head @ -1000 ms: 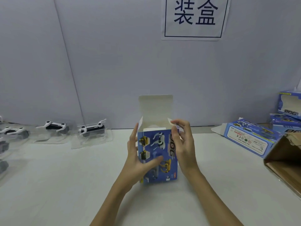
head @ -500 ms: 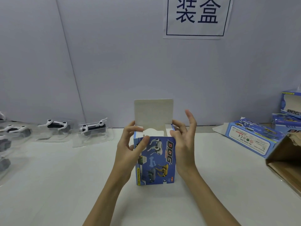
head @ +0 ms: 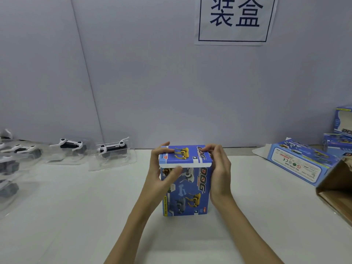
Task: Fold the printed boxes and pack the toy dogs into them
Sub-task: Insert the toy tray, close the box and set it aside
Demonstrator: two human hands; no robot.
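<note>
A blue printed box [head: 187, 189] with dog pictures stands upright on the white table, in the middle. Its top lid [head: 185, 155] is folded down, with a white edge strip showing along the front. My left hand [head: 160, 174] grips the box's left side, thumb across the front face and fingers on the lid. My right hand [head: 219, 168] holds the right side, fingertips pressing the lid's far right edge. Several toy dogs in clear plastic trays lie at the left, the nearest two being one toy dog [head: 112, 147] and another toy dog [head: 69, 144].
A blue box [head: 299, 162] lies on its side at the right, with more blue boxes [head: 341, 134] stacked behind it. A brown cardboard carton [head: 337, 189] juts in at the right edge. A wall with a paper sign [head: 235, 20] stands behind the table.
The upright white lid flap has been folded down over the box's top. Both hands moved up along the sides onto the lid.
</note>
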